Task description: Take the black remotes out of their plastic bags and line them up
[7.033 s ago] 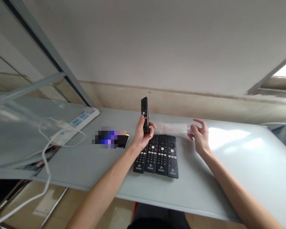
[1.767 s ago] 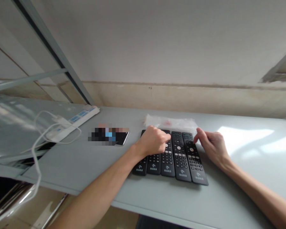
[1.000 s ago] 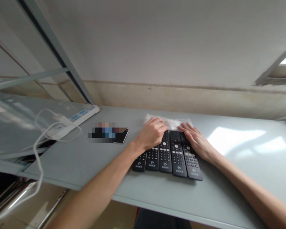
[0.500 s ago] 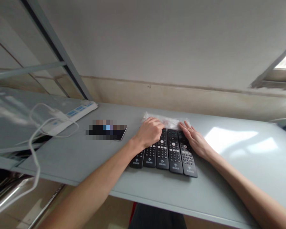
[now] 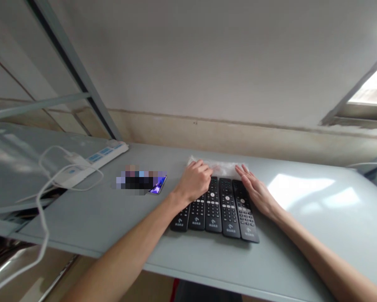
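Several black remote controls (image 5: 213,214) lie side by side in a row on the grey table. My left hand (image 5: 195,178) is closed, its fingers curled over the far ends of the left-hand remotes; what it grips, if anything, is hidden. Along the row's right side rests my right hand (image 5: 256,188), fingers stretched out, beside the rightmost remote (image 5: 246,214). A crumpled clear plastic bag (image 5: 222,168) lies behind the remotes, between the fingertips of both hands.
A phone (image 5: 158,184), partly blurred out, lies left of the remotes. Farther left is a white power strip (image 5: 94,163) with a white cable (image 5: 45,209). A metal frame post (image 5: 78,71) stands at the back left, and a wall (image 5: 213,130) runs behind the table (image 5: 301,251).
The camera view has tilted slightly, so the scene sits lower. The visible corner of the phone's screen now glows purple. Both hands keep nearly the same place at the remotes.
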### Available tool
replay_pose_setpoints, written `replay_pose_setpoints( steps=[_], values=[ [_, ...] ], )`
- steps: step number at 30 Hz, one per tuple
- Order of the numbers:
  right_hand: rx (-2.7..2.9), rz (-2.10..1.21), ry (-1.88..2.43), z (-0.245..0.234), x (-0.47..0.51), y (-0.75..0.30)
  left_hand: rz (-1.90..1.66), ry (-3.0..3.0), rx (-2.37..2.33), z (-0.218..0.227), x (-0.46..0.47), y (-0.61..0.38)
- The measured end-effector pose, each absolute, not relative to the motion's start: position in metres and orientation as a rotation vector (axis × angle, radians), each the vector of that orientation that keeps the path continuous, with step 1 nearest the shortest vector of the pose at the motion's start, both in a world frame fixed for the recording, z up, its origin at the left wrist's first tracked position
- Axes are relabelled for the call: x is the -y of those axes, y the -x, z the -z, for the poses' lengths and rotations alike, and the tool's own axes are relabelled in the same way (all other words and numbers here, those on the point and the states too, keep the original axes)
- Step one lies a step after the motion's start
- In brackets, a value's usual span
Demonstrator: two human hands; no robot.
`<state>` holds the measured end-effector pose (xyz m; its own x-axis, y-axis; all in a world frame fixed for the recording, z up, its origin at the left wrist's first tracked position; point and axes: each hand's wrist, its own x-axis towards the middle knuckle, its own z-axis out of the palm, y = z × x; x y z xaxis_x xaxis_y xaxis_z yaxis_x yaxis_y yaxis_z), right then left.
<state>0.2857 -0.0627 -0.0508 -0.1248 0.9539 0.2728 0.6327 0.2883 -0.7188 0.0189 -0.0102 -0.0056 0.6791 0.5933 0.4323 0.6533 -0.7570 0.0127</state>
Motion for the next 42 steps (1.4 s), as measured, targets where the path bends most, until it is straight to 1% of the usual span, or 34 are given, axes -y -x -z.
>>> replay_pose_setpoints(
  steps=[4, 9, 16, 21, 30, 38, 42],
  values=[
    [1.816, -0.536, 1.385, 0.046, 0.066, -0.285, 0.659, 2.745, 1.007, 0.009, 0.009, -0.02],
    [1.788, -0.435, 1.272, 0.036, 0.072, -0.278, 0.816, 2.761, 1.035, 0.009, 0.012, -0.022],
    [1.637, -0.184, 1.075, 0.015, 0.091, -0.267, 0.974, 2.834, 0.987, 0.008, 0.015, -0.025],
    [1.672, -0.07, 1.007, 0.014, 0.104, -0.258, 0.949, 2.868, 1.055, 0.009, 0.014, -0.022],
    [1.529, -0.04, 0.992, 0.018, 0.106, -0.252, 0.982, 2.859, 1.029, 0.002, 0.018, -0.019],
    [1.747, -0.2, 1.156, 0.018, 0.118, -0.243, 0.985, 2.878, 1.056, 0.002, 0.02, -0.022],
    [1.774, -0.166, 1.128, 0.017, 0.118, -0.245, 0.974, 2.914, 1.09, 0.004, 0.021, -0.024]
  ],
)
